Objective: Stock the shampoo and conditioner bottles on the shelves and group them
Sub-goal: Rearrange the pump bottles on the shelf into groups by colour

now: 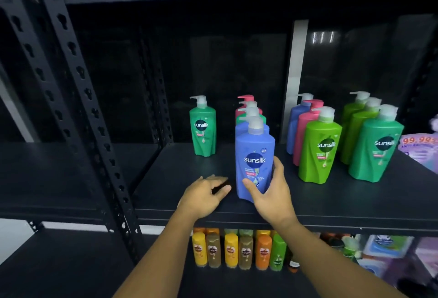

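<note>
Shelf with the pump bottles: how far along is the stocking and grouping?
Partly done. Three green bottles already stand grouped in a row at the right. In hand: the right hand grips the front blue bottle, while the left hand rests open beside it. Left: that row and the lime-fronted row mix blue, pink and green, and a lone green bottle stands apart.

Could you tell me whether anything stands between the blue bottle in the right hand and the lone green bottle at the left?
Nothing visible does: bare shelf lies between the blue bottle and the green bottle.
</note>
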The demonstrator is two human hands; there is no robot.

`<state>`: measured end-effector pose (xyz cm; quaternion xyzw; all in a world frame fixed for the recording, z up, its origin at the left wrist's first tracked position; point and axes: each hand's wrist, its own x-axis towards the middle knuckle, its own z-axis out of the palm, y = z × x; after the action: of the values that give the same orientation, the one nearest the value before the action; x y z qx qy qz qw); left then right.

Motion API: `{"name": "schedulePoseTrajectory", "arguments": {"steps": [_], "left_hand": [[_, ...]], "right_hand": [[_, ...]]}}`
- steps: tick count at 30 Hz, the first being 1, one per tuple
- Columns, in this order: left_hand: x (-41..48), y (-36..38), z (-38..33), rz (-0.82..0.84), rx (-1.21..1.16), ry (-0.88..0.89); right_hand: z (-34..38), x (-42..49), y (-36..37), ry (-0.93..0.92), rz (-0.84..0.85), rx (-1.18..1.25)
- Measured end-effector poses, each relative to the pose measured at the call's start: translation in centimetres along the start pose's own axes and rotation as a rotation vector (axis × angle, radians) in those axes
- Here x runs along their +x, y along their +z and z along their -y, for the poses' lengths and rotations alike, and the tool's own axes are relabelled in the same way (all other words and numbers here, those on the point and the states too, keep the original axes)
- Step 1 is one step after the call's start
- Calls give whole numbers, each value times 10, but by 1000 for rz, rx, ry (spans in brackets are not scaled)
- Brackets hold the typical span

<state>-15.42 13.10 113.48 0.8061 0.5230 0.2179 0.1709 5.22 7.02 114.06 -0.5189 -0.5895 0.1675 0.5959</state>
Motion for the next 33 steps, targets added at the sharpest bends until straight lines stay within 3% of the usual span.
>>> {"name": "schedulePoseTrajectory", "arguments": {"steps": [3,10,19,22,33], "left_hand": [[4,1,3,-1,39,-7],[4,3,4,-2,82,-3],[2,3,0,-22,83,-7],[1,3,0,-25,86,-15],[4,2,2,-35,39,-37]], "right_hand": [[-2,0,-12,44,-61,-2],[-8,9,-45,121,51,-283],[-21,-5,-48,166,-175,-504],[-14,-16,-33,100,-200,-490],[-18,6,-31,227,-248,-334]]}}
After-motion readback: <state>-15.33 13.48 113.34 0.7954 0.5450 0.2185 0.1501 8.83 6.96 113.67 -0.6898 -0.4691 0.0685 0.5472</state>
